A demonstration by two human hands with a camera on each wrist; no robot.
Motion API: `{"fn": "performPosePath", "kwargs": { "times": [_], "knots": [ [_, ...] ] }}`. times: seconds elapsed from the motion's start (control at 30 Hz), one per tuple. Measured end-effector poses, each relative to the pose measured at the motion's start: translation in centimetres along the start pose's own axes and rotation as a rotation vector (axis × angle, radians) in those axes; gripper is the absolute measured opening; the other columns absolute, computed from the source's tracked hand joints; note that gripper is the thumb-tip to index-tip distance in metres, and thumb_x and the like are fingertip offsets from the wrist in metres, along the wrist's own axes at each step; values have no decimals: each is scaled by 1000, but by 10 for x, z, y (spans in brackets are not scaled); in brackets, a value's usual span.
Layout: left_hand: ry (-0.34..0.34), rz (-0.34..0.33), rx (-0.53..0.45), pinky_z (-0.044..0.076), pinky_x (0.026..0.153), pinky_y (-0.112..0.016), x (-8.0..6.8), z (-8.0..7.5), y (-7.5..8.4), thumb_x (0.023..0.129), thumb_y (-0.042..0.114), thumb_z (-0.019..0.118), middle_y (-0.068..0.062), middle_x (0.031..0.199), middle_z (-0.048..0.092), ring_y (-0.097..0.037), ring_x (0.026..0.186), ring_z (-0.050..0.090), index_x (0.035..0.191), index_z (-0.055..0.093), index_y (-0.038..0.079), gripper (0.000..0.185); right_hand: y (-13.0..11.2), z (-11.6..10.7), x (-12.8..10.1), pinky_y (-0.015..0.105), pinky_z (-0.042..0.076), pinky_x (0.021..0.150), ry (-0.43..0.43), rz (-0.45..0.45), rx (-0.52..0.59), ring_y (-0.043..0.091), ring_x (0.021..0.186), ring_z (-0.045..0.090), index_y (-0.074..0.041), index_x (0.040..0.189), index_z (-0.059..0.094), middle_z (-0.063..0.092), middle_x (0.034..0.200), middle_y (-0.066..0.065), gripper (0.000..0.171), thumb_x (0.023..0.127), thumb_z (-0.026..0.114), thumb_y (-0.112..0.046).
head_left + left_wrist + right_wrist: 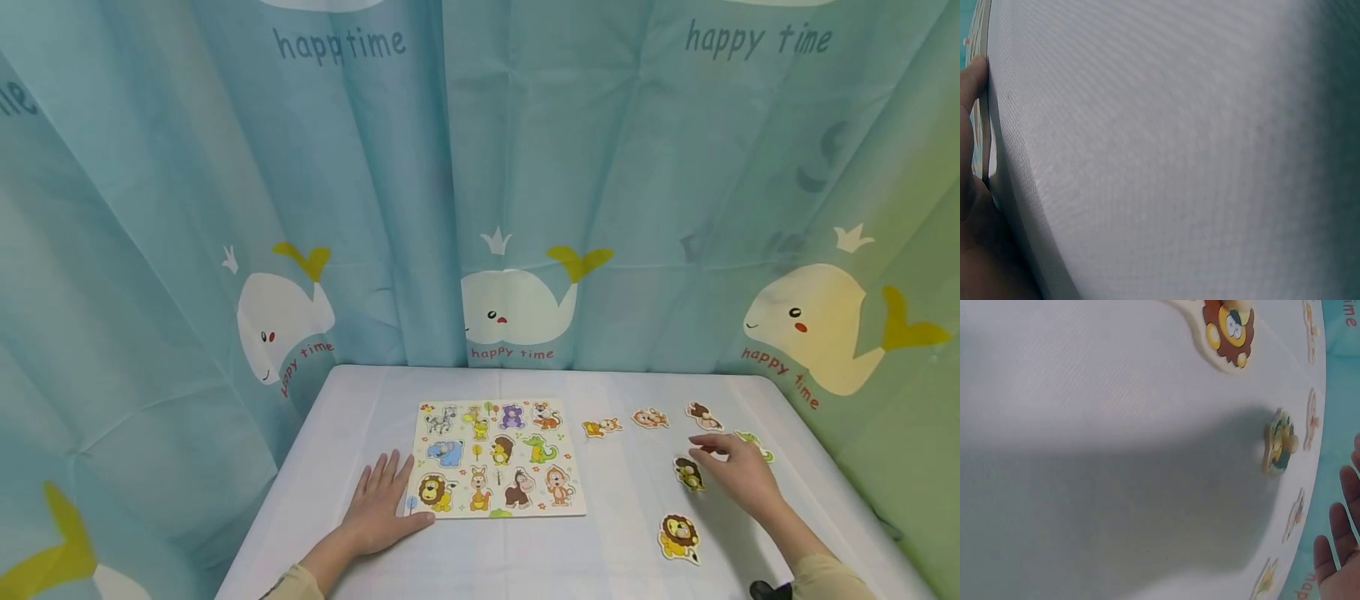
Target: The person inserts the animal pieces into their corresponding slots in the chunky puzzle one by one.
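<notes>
The right hand (pixel 738 477), fingers loosely extended and gripping nothing, hovers just right of the dark animal piece (pixel 688 473), while the left hand (pixel 382 504) lies flat against the puzzle board (pixel 497 458).

Matt woven cloth (pixel 637 542) under a smooth printed wooden puzzle board (pixel 497 510)

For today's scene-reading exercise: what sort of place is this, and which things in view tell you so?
Probably a makeshift indoor play or activity corner. A table under white cloth bears an animal puzzle board with loose animal pieces beside it, and a whale-print "happy time" curtain hangs close round it.
</notes>
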State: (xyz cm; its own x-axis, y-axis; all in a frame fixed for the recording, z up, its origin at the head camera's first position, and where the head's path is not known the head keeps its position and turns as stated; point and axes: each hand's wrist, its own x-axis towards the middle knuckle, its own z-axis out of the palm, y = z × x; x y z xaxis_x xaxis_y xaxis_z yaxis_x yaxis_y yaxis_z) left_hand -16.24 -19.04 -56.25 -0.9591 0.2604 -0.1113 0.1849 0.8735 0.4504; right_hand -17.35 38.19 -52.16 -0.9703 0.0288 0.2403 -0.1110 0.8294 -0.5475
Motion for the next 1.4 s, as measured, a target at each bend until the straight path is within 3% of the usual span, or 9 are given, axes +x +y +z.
{"fn": "performPosePath", "kwargs": {
  "times": [0.23,0.7,0.93,1.4],
  "knots": [
    [-5,1,2,1,123,-61,0,0,0,86,71,65,-23,168,13,-43,155,3,162,26,4,109,9,0,-3,52,53,81,-44,16,1,41,102,65,1,117,74,73,104,15,29,97,71,-19],
    [3,2,6,2,123,-62,0,0,0,85,71,65,-23,168,14,-43,155,4,161,27,3,109,15,2,-7,40,50,73,-174,127,-37,31,96,67,-2,117,74,72,101,6,36,91,78,-27],
    [5,3,17,3,123,-62,-1,0,0,85,72,65,-23,168,15,-43,155,5,161,28,3,109,20,6,-8,38,47,70,-170,126,-60,23,90,67,-9,110,78,73,98,4,30,89,81,-30],
    [-3,2,12,2,123,-61,0,0,-1,86,72,64,-23,168,14,-43,155,4,161,27,3,109,21,11,-5,39,48,71,-170,162,-39,25,90,66,-3,108,76,72,100,8,30,89,80,-26]
  ]
}}
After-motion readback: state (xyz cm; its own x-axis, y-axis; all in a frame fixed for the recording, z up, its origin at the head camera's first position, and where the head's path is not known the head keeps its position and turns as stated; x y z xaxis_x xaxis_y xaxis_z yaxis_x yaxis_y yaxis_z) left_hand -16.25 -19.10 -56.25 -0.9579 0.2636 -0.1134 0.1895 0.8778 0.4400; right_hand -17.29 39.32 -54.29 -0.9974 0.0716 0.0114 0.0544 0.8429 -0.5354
